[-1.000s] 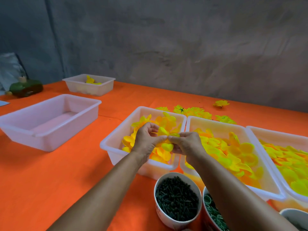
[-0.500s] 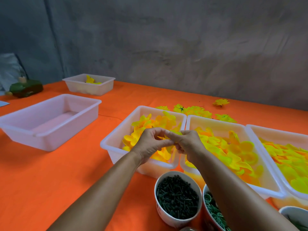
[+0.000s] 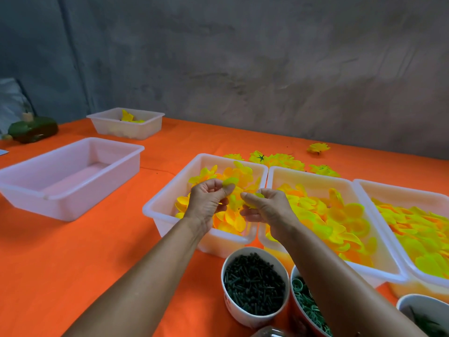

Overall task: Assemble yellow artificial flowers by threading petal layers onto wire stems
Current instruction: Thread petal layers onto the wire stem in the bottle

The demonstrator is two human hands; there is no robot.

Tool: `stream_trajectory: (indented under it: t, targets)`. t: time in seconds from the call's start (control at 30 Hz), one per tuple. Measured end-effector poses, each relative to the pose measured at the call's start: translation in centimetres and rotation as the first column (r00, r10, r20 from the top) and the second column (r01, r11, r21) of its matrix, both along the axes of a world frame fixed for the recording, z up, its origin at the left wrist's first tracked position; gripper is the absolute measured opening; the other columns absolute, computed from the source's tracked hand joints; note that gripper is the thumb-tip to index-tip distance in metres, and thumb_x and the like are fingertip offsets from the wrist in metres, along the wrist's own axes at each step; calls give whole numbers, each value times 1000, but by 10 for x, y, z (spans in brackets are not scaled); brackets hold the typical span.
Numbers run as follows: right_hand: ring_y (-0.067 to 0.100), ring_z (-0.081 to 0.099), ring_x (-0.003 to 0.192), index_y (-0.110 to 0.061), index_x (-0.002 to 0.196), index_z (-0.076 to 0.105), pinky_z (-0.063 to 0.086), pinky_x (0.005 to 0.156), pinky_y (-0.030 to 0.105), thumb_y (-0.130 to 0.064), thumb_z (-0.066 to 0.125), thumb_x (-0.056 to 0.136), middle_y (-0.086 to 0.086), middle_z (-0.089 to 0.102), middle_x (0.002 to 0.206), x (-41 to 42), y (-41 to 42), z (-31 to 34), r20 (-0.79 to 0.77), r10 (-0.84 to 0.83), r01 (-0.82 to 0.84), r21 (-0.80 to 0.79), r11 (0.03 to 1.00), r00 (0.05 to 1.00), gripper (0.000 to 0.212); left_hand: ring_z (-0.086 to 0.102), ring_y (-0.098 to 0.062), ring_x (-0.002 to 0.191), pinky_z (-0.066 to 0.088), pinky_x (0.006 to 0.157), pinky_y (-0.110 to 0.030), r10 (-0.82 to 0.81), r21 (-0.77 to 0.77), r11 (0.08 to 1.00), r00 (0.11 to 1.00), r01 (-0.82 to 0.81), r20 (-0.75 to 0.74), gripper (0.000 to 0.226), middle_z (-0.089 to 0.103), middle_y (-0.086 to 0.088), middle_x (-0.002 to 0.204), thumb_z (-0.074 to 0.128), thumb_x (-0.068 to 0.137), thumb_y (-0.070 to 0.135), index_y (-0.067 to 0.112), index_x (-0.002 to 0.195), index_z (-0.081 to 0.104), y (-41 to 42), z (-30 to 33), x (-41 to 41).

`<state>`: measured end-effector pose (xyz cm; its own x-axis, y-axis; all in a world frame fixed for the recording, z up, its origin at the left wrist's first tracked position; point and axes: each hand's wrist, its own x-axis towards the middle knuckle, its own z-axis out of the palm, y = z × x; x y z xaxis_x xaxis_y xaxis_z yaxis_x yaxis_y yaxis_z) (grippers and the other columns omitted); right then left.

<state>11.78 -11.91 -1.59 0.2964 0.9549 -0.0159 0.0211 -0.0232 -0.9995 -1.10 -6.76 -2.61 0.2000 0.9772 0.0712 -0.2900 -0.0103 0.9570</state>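
Observation:
My left hand (image 3: pixel 209 201) hovers over a white bin (image 3: pixel 165 198) of yellow petal layers and pinches a yellow-green petal layer (image 3: pixel 229 183) between thumb and forefinger. My right hand (image 3: pixel 268 207) is just to its right, over the seam between this bin and the second petal bin (image 3: pixel 313 177), with a small yellow-green petal piece (image 3: pixel 258 195) in its fingertips. The two hands are a short gap apart. A stem, if any, is hidden between the fingers.
A third petal bin (image 3: pixel 398 190) sits at the right. Cups of dark green pegs (image 3: pixel 254 287) and green rings (image 3: pixel 307 310) stand near me. An empty white bin (image 3: pixel 70 171) and a far bin (image 3: pixel 126 122) lie left. Finished flowers (image 3: pixel 279 160) lie behind the bins.
My hands were pressed together over the petal bin; now they have drawn slightly apart, each keeping a piece of petal.

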Motion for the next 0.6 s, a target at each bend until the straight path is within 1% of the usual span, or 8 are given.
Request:
stream_trajectory:
  t: [0.1,0.2,0.23,0.3,0.4,0.47,0.53,0.6]
  targets:
    - [20,69,56,-10,74,53,55,49,26,-9,70,83,7,67,68,0,1,-1,-33,-24,24,10,1000,999,20,45,-4,39,34,38,-15,17,-43,999,1000,-16,24,17,52,7,50,71,80,5,15,72,59,0,1,0]
    - [21,69,56,-8,73,51,55,49,26,-5,70,83,8,64,70,0,1,-2,-91,-66,68,12,998,994,21,44,-4,35,31,35,-15,68,-88,994,997,-64,46,19,48,0,59,67,85,4,14,72,56,3,0,2]
    - [21,69,55,-8,71,50,55,49,26,-4,69,82,9,63,70,0,1,-3,-98,-78,80,19,997,992,23,44,-4,35,31,34,-15,66,-78,995,998,-64,22,19,47,-2,61,65,86,4,14,72,55,4,-1,3]
    - [20,68,52,-8,66,47,55,50,25,-1,70,80,11,60,67,0,1,-5,-87,-107,110,39,993,991,28,46,-5,38,34,36,-17,5,-9,1000,997,-6,-75,19,47,-3,63,63,87,5,13,72,55,4,-2,3]
    - [20,66,51,-7,69,46,57,55,28,-1,77,74,14,57,65,-2,-1,-7,-16,-140,141,62,988,990,31,51,-8,47,42,42,-21,-94,91,989,971,117,-221,19,54,1,61,74,78,9,12,70,58,-1,-4,2]
    - [22,66,53,-6,69,48,58,59,31,2,79,69,14,57,65,-3,-3,-7,3,-153,153,66,986,988,32,54,-11,53,46,48,-23,-112,96,985,961,140,-253,20,58,1,66,79,72,8,12,71,59,-3,-3,2]
    - [23,65,56,-7,69,51,58,62,32,7,76,70,12,57,69,-3,-4,-5,-17,-153,154,62,986,988,29,54,-12,54,49,53,-24,-108,88,987,960,134,-257,20,57,-1,68,78,71,3,12,73,60,-3,-2,1]
    - [24,64,59,-8,72,52,58,62,31,12,72,72,12,57,78,-2,-5,-3,-17,-146,147,47,988,989,28,55,-12,52,50,50,-22,-91,68,991,963,112,-254,22,55,-4,65,73,74,-5,12,76,60,-2,-2,1]
